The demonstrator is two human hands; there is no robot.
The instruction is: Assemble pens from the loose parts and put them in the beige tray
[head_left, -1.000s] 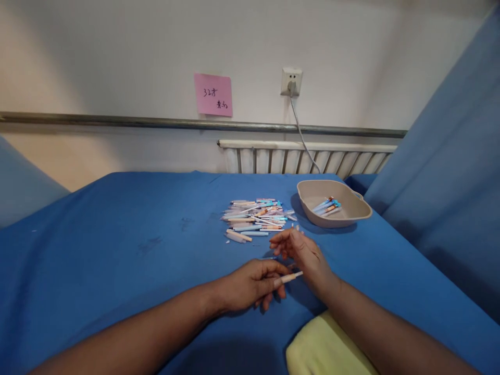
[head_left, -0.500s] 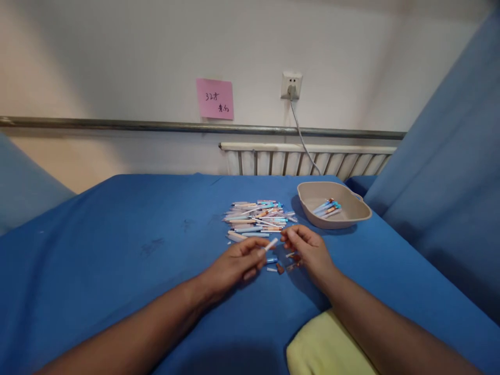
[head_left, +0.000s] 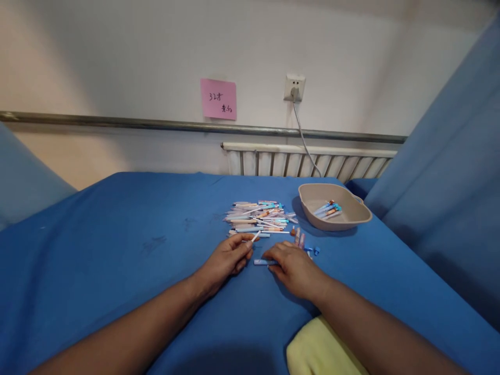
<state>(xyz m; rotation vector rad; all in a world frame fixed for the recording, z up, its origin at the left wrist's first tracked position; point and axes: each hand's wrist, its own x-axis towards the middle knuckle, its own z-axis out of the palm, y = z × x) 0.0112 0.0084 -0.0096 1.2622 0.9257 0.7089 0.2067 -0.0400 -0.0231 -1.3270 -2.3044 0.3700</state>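
My left hand (head_left: 230, 256) is closed, pinching a thin white stick (head_left: 255, 236) between thumb and fingers; it looks like a pen part. Low over the blue sheet, my right hand (head_left: 292, 265) has its fingers around a light blue pen barrel (head_left: 262, 262), whose left end sticks out toward my left hand. Just beyond the right hand lie pink patterned tubes (head_left: 300, 238), a small brown piece (head_left: 292, 230) and a blue cap-like piece (head_left: 316, 251). Behind both hands is a heap of pens and pen parts (head_left: 258, 216) in pale pink, white, blue and orange.
A beige basin (head_left: 351, 213) at the right holds several assembled pens (head_left: 328, 209). Yellow cloth (head_left: 322, 349) lies under my right forearm. The blue sheet (head_left: 117, 234) reaches the wall, which has a radiator (head_left: 304, 159), a metal rail and a plugged-in socket. Blue curtains hang at both sides.
My right hand has come down and left onto the light blue barrel, and the small parts now lie beyond it. My left hand has shifted slightly left, still with a white stick.
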